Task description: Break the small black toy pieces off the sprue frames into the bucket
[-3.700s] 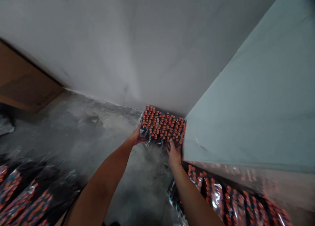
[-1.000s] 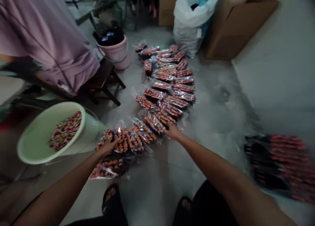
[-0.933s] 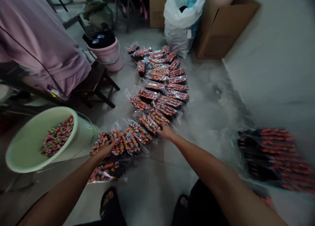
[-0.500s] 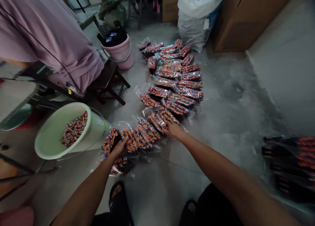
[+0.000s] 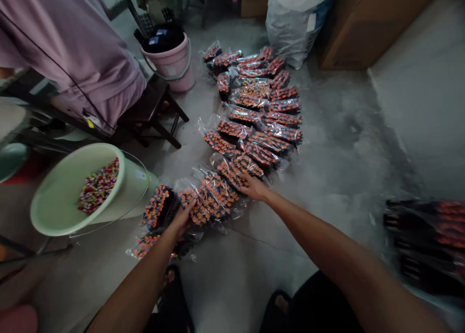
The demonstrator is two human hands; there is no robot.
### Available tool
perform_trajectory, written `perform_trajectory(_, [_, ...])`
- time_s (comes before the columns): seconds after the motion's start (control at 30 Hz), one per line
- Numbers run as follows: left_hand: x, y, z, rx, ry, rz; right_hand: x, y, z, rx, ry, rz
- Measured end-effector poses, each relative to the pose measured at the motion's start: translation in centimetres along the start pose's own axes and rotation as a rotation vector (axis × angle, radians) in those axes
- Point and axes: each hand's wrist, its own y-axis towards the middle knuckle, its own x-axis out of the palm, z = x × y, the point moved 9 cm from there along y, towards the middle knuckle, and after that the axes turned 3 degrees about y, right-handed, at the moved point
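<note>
On the floor [image 5: 232, 280], the near group of clear bags [image 5: 218, 197], probably slippery, soft-skinned and best squeezed from both ends, lies between the half-curled left hand [image 5: 181, 218] and half-curled right hand [image 5: 255, 188], both touching it, grip indeterminable.

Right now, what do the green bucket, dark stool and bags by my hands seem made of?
Green bucket: probably plastic, smooth, thick-rimmed. Dark stool: likely wood, brown, faintly glossy, squared legs. Bags: apparently clear plastic film, glossy and crinkled.
</note>
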Motion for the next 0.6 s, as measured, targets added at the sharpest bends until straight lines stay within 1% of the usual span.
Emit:
perform_trajectory(0.07, [0.5, -0.7, -0.6, 0.003, -0.003, -0.017, -0.4, -0.5, 0.1, -0.044, 0.005, -0.045])
perform_trajectory(0.13, [1.0, -1.0, -1.2, -0.002, 0.007, -0.030, -1.0, -0.9, 0.5, -0.043, -0.018, -0.081])
perform_trajectory(0.27, [1.9, -0.7, -2.2, -0.091, 0.070, -0.054, -2.6, -1.2, 2.1, 0.040, -0.054, -0.050])
perform_trajectory(0.33, [2.3, -0.8, -2.3, -0.129, 0.073, -0.083, -3.1, -1.3, 2.4, 0.056, -0.058, -0.035])
perform_trajectory(0.4, [2.5, -1.1, -2.0, -0.152, 0.030, -0.105, -3.5, -1.4, 2.4, 0.052, -0.068, -0.018])
perform_trajectory(0.5, [2.3, -1.1, -1.4, -0.157, -0.079, -0.077, -4.7, -1.1, 2.2, 0.084, -0.171, 0.061])
perform_trajectory(0.6, [2.2, -0.7, -1.0, -0.126, -0.199, -0.055, -7.2, -0.9, 2.1, 0.205, -0.336, 0.223])
